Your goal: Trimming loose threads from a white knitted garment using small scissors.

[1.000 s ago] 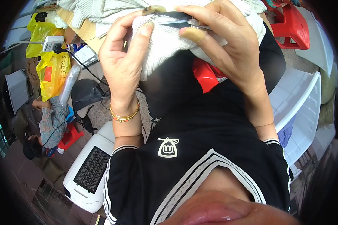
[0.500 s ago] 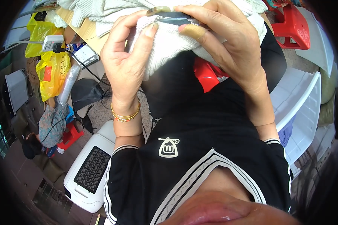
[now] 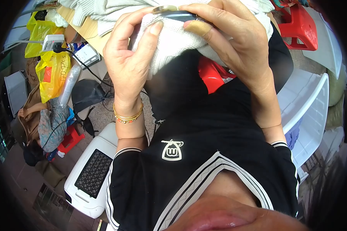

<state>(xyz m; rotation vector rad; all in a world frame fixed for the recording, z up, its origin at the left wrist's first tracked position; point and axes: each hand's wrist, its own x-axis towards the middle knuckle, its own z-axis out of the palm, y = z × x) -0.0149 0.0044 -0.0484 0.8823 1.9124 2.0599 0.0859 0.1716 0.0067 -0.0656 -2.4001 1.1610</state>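
Both hands are raised at the top of the head view around a piece of white knitted fabric (image 3: 173, 40). My left hand (image 3: 129, 57) is closed on its left edge, pinching it between thumb and fingers. In my right hand (image 3: 235, 42) a dark, flat tool with a blade-like part (image 3: 179, 15) lies along the fabric's upper edge, its far end hidden by the fingers. Tan tape wraps the right thumb. A shiny brownish curved band (image 3: 165, 8) shows by the left index fingertip; its kind is unclear.
More white knitwear (image 3: 115, 11) covers a wooden table (image 3: 79, 23) ahead. Red stools (image 3: 297, 29) and a white plastic bin (image 3: 304, 111) stand right. Left are yellow bags (image 3: 52, 81), a power strip (image 3: 53, 42) with a black cord, a white case (image 3: 90, 177) and another person (image 3: 52, 127).
The dark tool's blade-like part now shows as a narrower strip at the fabric edge. My hands stay almost in place. The other person's arm has come into view by a brown cloth.
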